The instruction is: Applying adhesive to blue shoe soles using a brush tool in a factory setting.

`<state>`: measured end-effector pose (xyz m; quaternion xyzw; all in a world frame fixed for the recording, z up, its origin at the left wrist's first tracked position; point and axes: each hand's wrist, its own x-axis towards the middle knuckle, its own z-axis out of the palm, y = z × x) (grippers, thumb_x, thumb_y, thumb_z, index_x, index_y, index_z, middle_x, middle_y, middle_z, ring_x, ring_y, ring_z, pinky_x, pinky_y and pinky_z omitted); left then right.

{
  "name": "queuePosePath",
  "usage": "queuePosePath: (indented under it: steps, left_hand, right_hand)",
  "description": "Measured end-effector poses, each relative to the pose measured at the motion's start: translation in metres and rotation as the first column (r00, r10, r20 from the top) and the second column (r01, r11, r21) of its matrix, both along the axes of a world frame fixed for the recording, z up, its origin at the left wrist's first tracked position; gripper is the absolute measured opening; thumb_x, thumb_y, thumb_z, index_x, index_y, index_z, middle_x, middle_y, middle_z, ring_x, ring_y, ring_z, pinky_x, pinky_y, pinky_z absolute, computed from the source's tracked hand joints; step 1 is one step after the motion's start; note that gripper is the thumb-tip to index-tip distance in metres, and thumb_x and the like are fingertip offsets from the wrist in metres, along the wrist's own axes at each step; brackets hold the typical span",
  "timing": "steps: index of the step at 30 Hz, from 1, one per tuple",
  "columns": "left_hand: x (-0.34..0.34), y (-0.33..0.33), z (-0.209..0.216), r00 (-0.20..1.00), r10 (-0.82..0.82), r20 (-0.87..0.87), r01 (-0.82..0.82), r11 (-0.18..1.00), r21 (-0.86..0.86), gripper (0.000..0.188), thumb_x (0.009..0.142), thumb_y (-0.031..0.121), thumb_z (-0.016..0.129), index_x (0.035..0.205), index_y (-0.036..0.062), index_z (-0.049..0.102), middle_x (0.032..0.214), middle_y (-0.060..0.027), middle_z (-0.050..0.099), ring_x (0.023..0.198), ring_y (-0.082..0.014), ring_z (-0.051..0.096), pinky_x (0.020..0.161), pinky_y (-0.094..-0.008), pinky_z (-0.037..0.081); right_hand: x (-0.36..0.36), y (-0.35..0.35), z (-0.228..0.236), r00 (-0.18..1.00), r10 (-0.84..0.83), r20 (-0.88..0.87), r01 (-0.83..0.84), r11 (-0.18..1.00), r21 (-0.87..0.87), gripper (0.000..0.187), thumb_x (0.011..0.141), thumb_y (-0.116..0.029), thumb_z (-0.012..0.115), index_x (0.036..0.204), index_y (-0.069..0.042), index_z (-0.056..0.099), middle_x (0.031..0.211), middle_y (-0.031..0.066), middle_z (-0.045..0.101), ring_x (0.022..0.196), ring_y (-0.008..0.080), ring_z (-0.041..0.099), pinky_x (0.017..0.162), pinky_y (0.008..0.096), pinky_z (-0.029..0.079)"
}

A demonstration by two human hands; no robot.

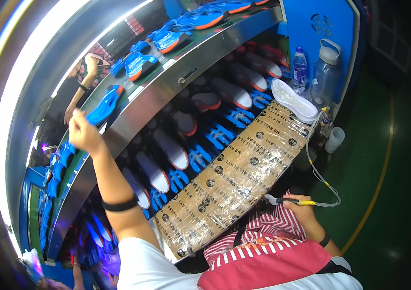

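My left hand (85, 131) reaches over the conveyor with its fingers closed at the near end of a blue shoe sole (104, 106) with an orange tip. The hand partly hides that end. By my lap, my right hand (301, 210) is wrapped round the handle of a brush (282, 199), its pale bristles pointing left. A thin clear tube (332, 188) runs from the brush handle up to the bench corner. Between my arms lies a bench top (229, 179) covered with printed brown cardboard and clear film.
More blue-and-orange soles (137, 64) lie along the green conveyor (166, 63). Below it, several grey shoe uppers (171, 149) stand in a row. A white sole (295, 101), a water bottle (299, 70) and a jug (325, 72) sit at the right. Another person's arm (82, 89) is across the conveyor.
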<state>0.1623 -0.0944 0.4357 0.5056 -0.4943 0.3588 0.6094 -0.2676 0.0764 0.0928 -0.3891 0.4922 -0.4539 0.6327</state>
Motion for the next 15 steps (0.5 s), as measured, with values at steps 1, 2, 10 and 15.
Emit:
queuePosePath:
  steps: [1,2,10,15]
  left_hand:
    - [-0.01,0.018,-0.004,0.998,-0.064,-0.017,0.062,0.992,-0.11,0.028,0.088,0.015,0.055,0.066,-0.0011,0.06,0.063,-0.0015,0.056,0.059,-0.0076,0.048,0.057,-0.0224,0.038]
    - [-0.015,0.04,-0.008,0.97,-0.226,-0.09,0.207,0.961,-0.182,0.023,0.088,0.011,0.053,0.069,-0.0006,0.06,0.067,-0.0045,0.057,0.062,-0.0089,0.049,0.061,-0.0231,0.04]
    - [-0.027,0.081,-0.071,-0.345,-0.692,-0.634,0.725,0.232,-0.648,0.072,0.086,0.051,0.036,0.132,-0.0037,0.035,0.129,-0.0288,0.041,0.116,-0.0406,0.047,0.092,-0.054,0.043]
    - [-0.077,0.066,-0.11,-0.595,-0.487,-0.64,0.792,-0.219,-0.569,0.084,0.085,0.06,0.036,0.136,-0.0061,0.025,0.132,-0.0283,0.038,0.118,-0.0422,0.044,0.088,-0.0578,0.044]
  right_hand:
    - [0.0,0.0,-0.001,1.0,0.016,-0.025,-0.016,1.0,0.015,0.022,0.073,-0.002,0.07,0.094,0.002,0.068,0.076,0.0066,0.067,0.067,0.0089,0.06,0.063,0.0203,0.047]
    - [0.0,0.0,0.0,0.999,0.026,-0.024,-0.026,1.0,0.015,0.022,0.073,-0.002,0.07,0.094,0.002,0.068,0.076,0.0066,0.067,0.067,0.0089,0.06,0.063,0.0203,0.047]
    - [0.007,0.0,0.015,0.998,0.044,-0.045,-0.046,0.997,-0.063,0.023,0.072,-0.002,0.069,0.095,0.003,0.067,0.077,0.0074,0.067,0.068,0.01,0.061,0.064,0.0207,0.048]
    - [0.007,0.011,0.016,0.998,0.022,0.055,-0.02,0.999,-0.031,0.024,0.074,-0.003,0.066,0.096,0.006,0.065,0.076,0.0107,0.067,0.065,0.0122,0.062,0.059,0.0208,0.048]
